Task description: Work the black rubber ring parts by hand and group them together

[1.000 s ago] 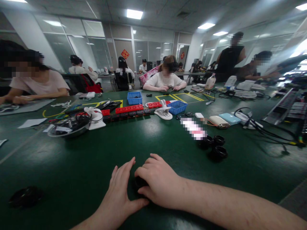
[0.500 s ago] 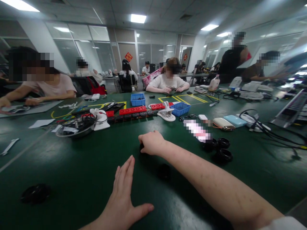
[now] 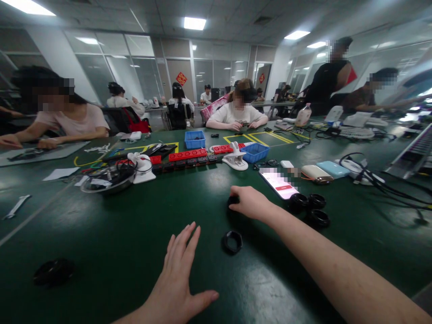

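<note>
My right hand (image 3: 251, 202) is closed on a black ring-shaped part (image 3: 231, 201), with thumb and fingers covering much of it. It is at or just above the green tabletop. Nearer to me, a black ring nut (image 3: 240, 242) with a hexagonal outline lies flat on the table, open through its middle. My left hand (image 3: 177, 274) is open, fingers spread and thumb stretched out, with nothing in it, left of that nut. Several black rings (image 3: 320, 218) sit in a cluster to the right, beside a lit phone (image 3: 279, 183). Another black part (image 3: 54, 272) lies at the far left, blurred.
A metal bowl of parts (image 3: 108, 188) and a white clip stand (image 3: 143, 173) are on the left. Red power strips (image 3: 187, 155), a second white clip (image 3: 235, 162) and blue trays (image 3: 255, 153) line the middle. A wrench (image 3: 17, 207) lies left. Cables and power banks (image 3: 316, 173) are right. Co-workers sit around.
My right hand has moved right with the black ring part, towards the cluster of rings. My left hand keeps its open pose, with its fingers shifted slightly right.
</note>
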`<state>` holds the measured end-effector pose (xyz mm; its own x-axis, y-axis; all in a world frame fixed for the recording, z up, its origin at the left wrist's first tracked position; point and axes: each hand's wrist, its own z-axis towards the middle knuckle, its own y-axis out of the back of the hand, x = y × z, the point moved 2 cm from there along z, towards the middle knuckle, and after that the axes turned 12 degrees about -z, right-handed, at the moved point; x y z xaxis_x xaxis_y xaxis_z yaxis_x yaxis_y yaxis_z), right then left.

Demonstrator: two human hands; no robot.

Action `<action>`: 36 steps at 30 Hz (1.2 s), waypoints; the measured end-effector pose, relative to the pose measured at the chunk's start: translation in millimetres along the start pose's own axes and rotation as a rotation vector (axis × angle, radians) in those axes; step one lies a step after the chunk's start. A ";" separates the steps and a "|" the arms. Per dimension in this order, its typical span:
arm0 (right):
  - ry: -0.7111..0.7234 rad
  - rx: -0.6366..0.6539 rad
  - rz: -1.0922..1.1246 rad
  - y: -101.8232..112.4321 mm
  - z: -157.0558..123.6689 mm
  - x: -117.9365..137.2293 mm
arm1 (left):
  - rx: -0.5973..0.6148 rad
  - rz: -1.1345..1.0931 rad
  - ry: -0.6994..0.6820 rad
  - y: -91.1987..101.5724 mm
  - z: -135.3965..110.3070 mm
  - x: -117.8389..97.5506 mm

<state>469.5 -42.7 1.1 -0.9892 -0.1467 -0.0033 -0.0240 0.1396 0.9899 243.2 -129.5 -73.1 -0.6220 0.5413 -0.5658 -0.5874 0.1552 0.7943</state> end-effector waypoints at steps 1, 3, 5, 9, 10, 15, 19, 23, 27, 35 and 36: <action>-0.011 -0.010 0.014 -1.8 -10.7 -5.3 | 0.009 -0.001 -0.005 0.1 0.3 0.1; -0.044 -0.036 0.037 -4.9 -34.1 -15.3 | 0.030 -0.005 -0.006 0.5 0.7 0.4; -0.075 -0.048 0.054 -8.2 -59.9 -23.5 | 0.045 -0.005 -0.002 0.7 0.6 0.7; -0.134 -0.071 0.106 -21.9 -116.6 -39.7 | 0.055 0.025 -0.005 -0.2 -0.4 1.8; -0.142 -0.092 0.138 -27.9 -131.2 -46.1 | 0.053 0.033 -0.010 -0.6 -0.4 2.3; -0.269 -0.147 0.290 -67.0 -194.9 -105.9 | 0.042 0.051 -0.073 -2.5 1.2 5.4; -0.432 -0.183 0.333 -72.6 -216.7 -158.4 | 0.060 0.078 -0.093 -2.2 2.1 5.8; -0.519 -0.117 0.306 -55.1 -205.1 -182.3 | 0.129 0.127 -0.085 -2.4 2.4 5.3; -0.578 -0.177 0.185 -48.6 -180.5 -192.0 | 0.150 0.216 -0.084 -2.9 3.5 6.4; -0.607 -0.228 0.138 -55.3 -152.9 -194.8 | 0.277 0.287 0.012 -0.3 5.0 5.6; -0.609 -0.232 0.135 -55.0 -152.0 -194.2 | 0.292 0.281 0.023 0.0 5.1 5.2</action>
<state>684.9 -170.8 -31.2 -0.8878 0.4466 0.1112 0.0706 -0.1067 0.9918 242.5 -122.4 -74.9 -0.7509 0.5780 -0.3196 -0.2227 0.2340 0.9464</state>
